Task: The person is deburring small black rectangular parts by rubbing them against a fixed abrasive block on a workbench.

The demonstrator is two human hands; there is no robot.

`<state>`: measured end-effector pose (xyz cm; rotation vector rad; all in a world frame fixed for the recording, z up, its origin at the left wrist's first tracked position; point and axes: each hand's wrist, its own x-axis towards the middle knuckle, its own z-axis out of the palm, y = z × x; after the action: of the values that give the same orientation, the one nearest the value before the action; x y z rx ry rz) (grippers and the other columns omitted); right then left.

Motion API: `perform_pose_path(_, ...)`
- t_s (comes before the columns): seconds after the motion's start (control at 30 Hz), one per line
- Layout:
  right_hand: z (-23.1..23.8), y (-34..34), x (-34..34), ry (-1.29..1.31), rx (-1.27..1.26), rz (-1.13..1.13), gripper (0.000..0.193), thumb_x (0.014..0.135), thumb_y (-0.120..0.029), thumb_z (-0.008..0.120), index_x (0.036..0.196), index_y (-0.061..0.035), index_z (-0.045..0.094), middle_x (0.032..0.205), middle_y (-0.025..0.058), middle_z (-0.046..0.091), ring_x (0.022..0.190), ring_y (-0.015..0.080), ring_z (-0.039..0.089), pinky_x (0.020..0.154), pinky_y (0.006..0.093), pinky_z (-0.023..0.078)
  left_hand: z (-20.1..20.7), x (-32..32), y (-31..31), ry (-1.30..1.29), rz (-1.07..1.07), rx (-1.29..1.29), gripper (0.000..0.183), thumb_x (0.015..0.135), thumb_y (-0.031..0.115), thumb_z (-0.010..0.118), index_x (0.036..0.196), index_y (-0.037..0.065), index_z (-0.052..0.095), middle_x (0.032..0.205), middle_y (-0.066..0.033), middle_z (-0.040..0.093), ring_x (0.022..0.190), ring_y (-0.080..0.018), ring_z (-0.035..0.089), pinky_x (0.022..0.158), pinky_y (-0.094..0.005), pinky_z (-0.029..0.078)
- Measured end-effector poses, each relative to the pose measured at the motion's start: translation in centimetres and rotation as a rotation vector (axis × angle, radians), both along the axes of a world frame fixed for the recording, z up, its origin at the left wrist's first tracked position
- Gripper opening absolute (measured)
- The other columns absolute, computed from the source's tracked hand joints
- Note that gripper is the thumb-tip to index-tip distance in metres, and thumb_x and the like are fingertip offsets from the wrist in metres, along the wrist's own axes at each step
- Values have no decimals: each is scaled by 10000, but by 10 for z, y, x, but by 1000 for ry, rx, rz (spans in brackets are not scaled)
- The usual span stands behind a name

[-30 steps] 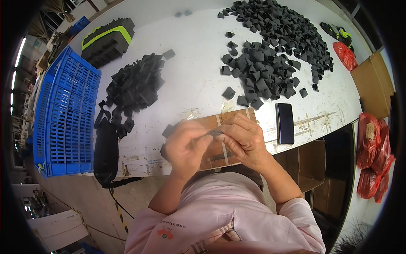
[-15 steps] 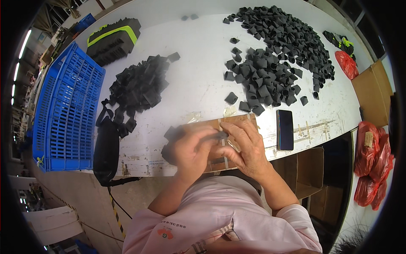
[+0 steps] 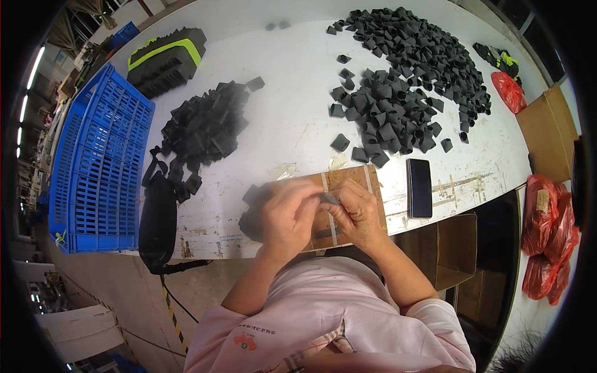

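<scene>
Over a wooden board at the table's near edge, my two hands meet around a small dark fabric loop. My right hand is closed, pinching the loop between thumb and fingers. On the other side, my left hand has its thumb and fingertips drawn together at the loop's left end, which they partly hide. Several dark loops lie beside and partly under my left hand, some of them blurred.
Two heaps of dark loops, one large at right and one of flatter pieces at left, lie on the white table. A phone lies right of the board. A blue crate, black pouch and red bags flank the table.
My right hand has gone from spread fingers to a pinch on the small dark loop. My left hand stays nearly in place, its fingertips still at the loop.
</scene>
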<state>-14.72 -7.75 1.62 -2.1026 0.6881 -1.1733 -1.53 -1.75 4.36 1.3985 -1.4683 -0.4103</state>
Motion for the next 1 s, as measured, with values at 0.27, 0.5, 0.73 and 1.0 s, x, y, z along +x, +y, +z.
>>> perform_pose_path(0.27, 26, 6, -2, -9, 103, -1, 137, 676, -40, 666, 758, 10, 568, 642, 86, 489, 564, 198, 474, 471, 290, 374, -3, 3, -3, 601, -83, -33, 107, 780, -19, 529, 864, -18, 596, 858, -95, 615, 793, -157, 569, 733, -260, 445)
perform_pose_path(0.5, 21, 3, -2, 84, -230, -44, 127, 679, 5, 648, 779, 15, 570, 628, 82, 472, 547, 226, 440, 471, 311, 357, -24, 2, 3, 1162, -155, 15, 100, 828, 43, 526, 886, -34, 554, 899, -108, 582, 843, -152, 535, 797, -262, 401)
perform_pose_path(0.73, 23, -1, 3, 119, -297, -3, 184, 578, 7, 670, 729, 3, 565, 587, 62, 416, 515, 198, 411, 407, 302, 325, -16, 7, 3, 740, -120, 46, 77, 838, 19, 515, 877, -45, 536, 822, -118, 583, 691, -161, 577, 632, -275, 486)
perform_pose_path(1.0, 17, -5, 5, 150, -369, -22, 147, 619, 33, 647, 732, 17, 555, 608, 90, 456, 513, 225, 422, 420, 319, 320, -35, 3, 10, 295, 107, 154, 109, 804, 131, 561, 736, 50, 587, 543, -42, 566, 456, -183, 554, 444, -276, 413)
